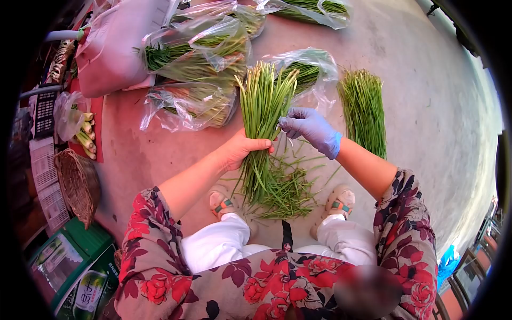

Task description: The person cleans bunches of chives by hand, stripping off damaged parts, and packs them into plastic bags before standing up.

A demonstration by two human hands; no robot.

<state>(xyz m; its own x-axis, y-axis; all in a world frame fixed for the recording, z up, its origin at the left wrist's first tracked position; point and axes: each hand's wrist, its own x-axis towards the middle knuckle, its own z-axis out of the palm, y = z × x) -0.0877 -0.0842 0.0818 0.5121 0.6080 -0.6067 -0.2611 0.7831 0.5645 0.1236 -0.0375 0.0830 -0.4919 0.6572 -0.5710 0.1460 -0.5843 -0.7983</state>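
the wearer's floral top (298, 277) and white trousers (216, 242) are nearest. a green box (88, 242) stands at lower left, a wicker basket (77, 184) just beyond it. two strapped sandals (340, 201) are planted on the floor (426, 117), either side of a loose heap of green trimmings (288, 192). the held bunch (261, 106) of green stems is in front of the body, its pale ends pointing away from the wearer. the bare left hand (241, 149) grips it, fingers wrapped round, thumb pressed across the front. the right hand (312, 128), in a blue glove, is at the bunch's right side; its fingers are bent close together, but whether they pinch anything cannot be told. farther out, a second bunch (364, 112) lies to the right. a plastic bag of stems (314, 72) lies behind the held bunch; a pink container (120, 48) stands at upper left. farthest, another bag (314, 10) lies at the top edge.
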